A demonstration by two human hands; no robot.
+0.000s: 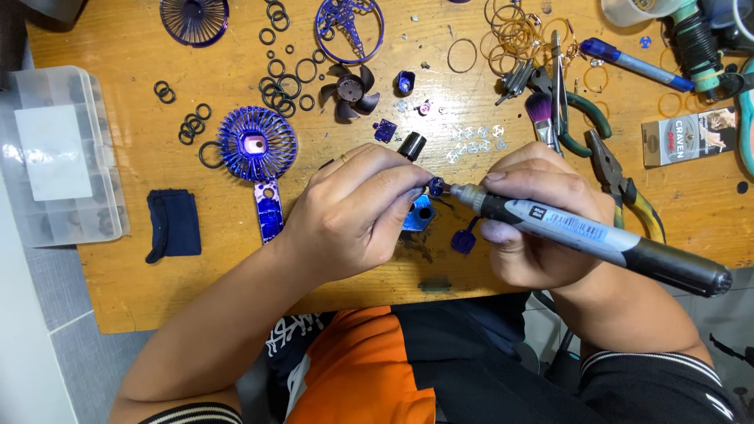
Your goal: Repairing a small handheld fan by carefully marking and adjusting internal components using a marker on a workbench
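Note:
My left hand (pixel 357 212) pinches a tiny blue part (pixel 436 187) between its fingertips over the wooden table (pixel 141 267). My right hand (pixel 542 228) grips a thick grey-and-black paint marker (pixel 597 235), and its tip touches the blue part. The marker's black cap (pixel 411 146) stands just behind my left fingers. Under the hands lie a blue square piece (pixel 420 213) and a small dark blue piece (pixel 463 242). A blue fan grille with a handle (pixel 258 145) lies to the left of my left hand.
A clear plastic organiser box (pixel 59 157) sits at the left edge beside a dark cloth (pixel 173 225). Black rings (pixel 279 82), a dark fan blade (pixel 351 93), gold rings (pixel 514 35), pliers (pixel 620 184), a makeup brush (pixel 542 118) and a blue pen (pixel 636 64) are spread across the table.

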